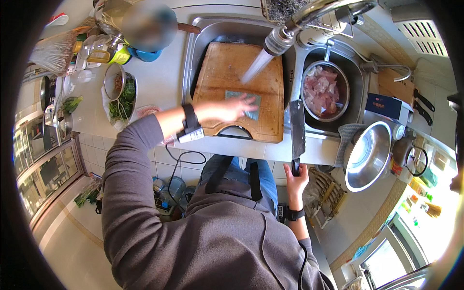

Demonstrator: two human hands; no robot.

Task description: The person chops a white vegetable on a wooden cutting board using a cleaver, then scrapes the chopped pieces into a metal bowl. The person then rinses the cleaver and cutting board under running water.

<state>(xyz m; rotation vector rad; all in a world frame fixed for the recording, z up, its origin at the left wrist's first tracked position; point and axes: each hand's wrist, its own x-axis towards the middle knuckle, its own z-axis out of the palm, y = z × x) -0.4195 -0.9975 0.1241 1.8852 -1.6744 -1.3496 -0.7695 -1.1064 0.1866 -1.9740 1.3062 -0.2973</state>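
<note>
My left hand reaches over a wooden cutting board, fingers spread and blurred. Beneath it lies a greenish rectangular patch, perhaps a scouring pad or a mark on the board; contact cannot be told. The board rests over the left basin of a steel double sink. A running faucet sends a spray of water towards the board. In my right hand is the black handle of a broad kitchen knife. Its dark blade points away from me, near the divider between the basins.
In the right basin sits a steel pan of raw meat pieces in liquid. A steel bowl and a dark box stand to the right. Leafy greens and several bottles occupy the left counter.
</note>
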